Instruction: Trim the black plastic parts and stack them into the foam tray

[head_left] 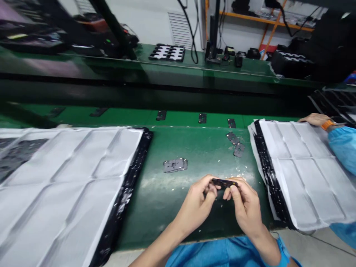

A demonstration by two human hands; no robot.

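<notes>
Between my two hands, just above the green table, is a small flat black plastic part (224, 183), seen nearly edge-on. My left hand (200, 196) pinches its left end, and the fingers of my right hand (246, 202) close on its right end. A little ahead and to the left lie a few similar dark plates (174, 165), overlapping in a small pile. Two more black plates (238, 150) rest beyond my right hand, touching or nearly touching each other. The fine detail of the held part cannot be made out.
Left stands a black tray stack (136, 174) under a white divided sheet; a similar covered stack (261, 148) is on the right. Another person's hand (315, 118) touches its far edge. Several black parts lie along the green strip (180, 118) behind. A shelf (241, 74) runs above it.
</notes>
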